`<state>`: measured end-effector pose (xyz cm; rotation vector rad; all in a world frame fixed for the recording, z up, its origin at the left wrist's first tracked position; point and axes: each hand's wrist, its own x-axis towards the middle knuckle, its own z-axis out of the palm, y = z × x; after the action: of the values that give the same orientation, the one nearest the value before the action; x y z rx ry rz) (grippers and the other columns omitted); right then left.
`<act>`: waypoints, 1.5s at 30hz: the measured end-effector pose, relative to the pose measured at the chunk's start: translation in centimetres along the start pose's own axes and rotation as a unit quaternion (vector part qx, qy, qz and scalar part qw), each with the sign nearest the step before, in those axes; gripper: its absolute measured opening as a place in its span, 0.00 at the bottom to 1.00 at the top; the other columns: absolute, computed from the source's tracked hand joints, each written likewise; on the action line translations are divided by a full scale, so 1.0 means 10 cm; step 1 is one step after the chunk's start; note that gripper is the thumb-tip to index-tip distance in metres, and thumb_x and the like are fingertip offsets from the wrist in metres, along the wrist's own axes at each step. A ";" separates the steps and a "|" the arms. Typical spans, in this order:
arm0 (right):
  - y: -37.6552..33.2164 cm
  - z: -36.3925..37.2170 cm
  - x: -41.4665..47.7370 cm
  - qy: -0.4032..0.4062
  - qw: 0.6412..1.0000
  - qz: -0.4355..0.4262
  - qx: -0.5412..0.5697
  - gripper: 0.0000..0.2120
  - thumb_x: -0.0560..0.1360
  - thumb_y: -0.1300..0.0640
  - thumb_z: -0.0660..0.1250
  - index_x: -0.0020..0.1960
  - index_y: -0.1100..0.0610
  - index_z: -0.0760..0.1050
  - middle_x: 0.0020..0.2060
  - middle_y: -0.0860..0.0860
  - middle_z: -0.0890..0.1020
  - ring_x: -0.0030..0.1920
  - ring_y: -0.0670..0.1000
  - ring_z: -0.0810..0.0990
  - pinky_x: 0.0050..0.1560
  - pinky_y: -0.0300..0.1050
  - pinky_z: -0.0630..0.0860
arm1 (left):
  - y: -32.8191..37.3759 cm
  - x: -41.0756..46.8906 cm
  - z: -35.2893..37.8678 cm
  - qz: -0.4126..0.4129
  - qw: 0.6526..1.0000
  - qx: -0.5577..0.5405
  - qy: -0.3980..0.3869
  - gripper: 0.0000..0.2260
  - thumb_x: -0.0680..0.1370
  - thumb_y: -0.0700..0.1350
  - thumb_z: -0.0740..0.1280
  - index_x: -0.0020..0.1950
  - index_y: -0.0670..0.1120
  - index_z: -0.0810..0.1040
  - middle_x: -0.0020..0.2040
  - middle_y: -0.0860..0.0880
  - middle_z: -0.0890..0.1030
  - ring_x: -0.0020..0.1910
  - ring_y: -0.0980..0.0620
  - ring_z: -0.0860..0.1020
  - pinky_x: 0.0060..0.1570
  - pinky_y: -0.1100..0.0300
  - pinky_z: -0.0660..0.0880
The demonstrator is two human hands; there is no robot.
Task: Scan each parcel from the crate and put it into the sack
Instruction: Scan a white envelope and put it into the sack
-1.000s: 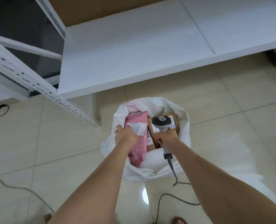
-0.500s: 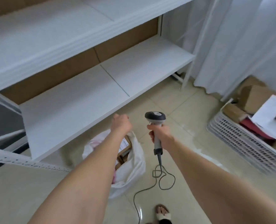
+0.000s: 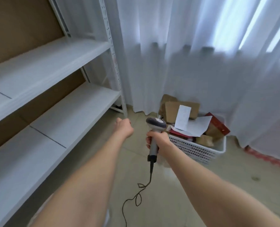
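On the tiled floor (image 3: 160, 202), at about two o'clock from the person's hands and against the foot of the white curtain (image 3: 185, 54), sits the white slotted crate (image 3: 193, 149). It is heaped above its rim with parcels. Brown cardboard parcels (image 3: 181, 108) lie at its twelve o'clock side and a red parcel (image 3: 217, 125) leans at its three o'clock side. White paper sheets (image 3: 196, 125) lie loose on top. Right hand (image 3: 158, 141): fingers wrapped round the grey handle of the scanner (image 3: 155, 126), which is held upright with its dark head uppermost. The head overlaps the crate's near left corner in view; contact cannot be told. A black cable (image 3: 140, 190) drops from the handle's base toward six o'clock and loops over the floor. Left hand (image 3: 123, 127): stretched forward at ten o'clock from the right hand, near it but apart. It is seen from the back, with the fingers curled under in a loose fist and nothing visible in it. White metal shelving (image 3: 54, 102) with brown backing fills the nine o'clock side. The frame is motion-blurred, so the labels are unreadable.
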<state>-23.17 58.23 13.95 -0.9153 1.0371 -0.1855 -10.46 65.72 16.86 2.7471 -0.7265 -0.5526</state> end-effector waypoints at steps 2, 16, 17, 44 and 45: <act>-0.24 -0.42 0.13 0.010 0.999 0.009 0.037 0.03 0.74 0.64 0.68 0.45 0.61 0.74 0.27 0.53 0.77 0.28 0.50 0.76 0.35 0.43 0.75 | 0.51 0.11 0.14 0.020 1.000 0.003 -0.011 0.19 0.79 0.41 0.61 0.70 0.48 0.70 0.71 0.42 0.61 0.70 0.42 0.63 0.66 0.50 0.66; -1.48 -2.31 1.38 0.111 0.977 0.019 0.179 0.04 0.75 0.65 0.66 0.50 0.62 0.74 0.27 0.54 0.76 0.27 0.49 0.75 0.33 0.43 0.77 | 2.79 1.16 1.01 0.070 0.994 0.025 -0.081 0.20 0.78 0.38 0.62 0.69 0.48 0.71 0.70 0.41 0.62 0.69 0.42 0.65 0.68 0.52 0.67; -1.55 -2.36 1.52 0.117 0.975 0.023 0.186 0.03 0.75 0.65 0.66 0.49 0.62 0.74 0.28 0.53 0.76 0.28 0.48 0.75 0.32 0.43 0.77 | 2.87 1.30 1.07 0.069 0.994 0.027 -0.086 0.20 0.78 0.38 0.62 0.69 0.48 0.71 0.70 0.41 0.62 0.69 0.42 0.65 0.68 0.52 0.67; -1.49 -3.19 6.11 0.163 0.960 0.173 0.147 0.18 0.76 0.61 0.68 0.65 0.59 0.70 0.50 0.59 0.76 0.50 0.59 0.78 0.50 0.56 0.81 | 3.36 5.07 3.85 -0.069 0.970 -0.098 -0.211 0.24 0.76 0.42 0.67 0.71 0.41 0.64 0.66 0.42 0.73 0.60 0.43 0.74 0.47 0.56 0.70; -1.48 -3.21 6.18 0.157 0.960 0.176 0.149 0.17 0.76 0.61 0.68 0.64 0.59 0.70 0.49 0.59 0.76 0.49 0.59 0.78 0.48 0.55 0.81 | 3.37 5.11 3.91 -0.069 0.970 -0.106 -0.210 0.24 0.76 0.42 0.67 0.70 0.41 0.64 0.64 0.43 0.74 0.56 0.44 0.75 0.46 0.57 0.70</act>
<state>-12.17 -2.14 -22.18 -0.4250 1.4053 -0.1858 0.08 5.50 -22.39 2.5160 -0.5224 -1.1931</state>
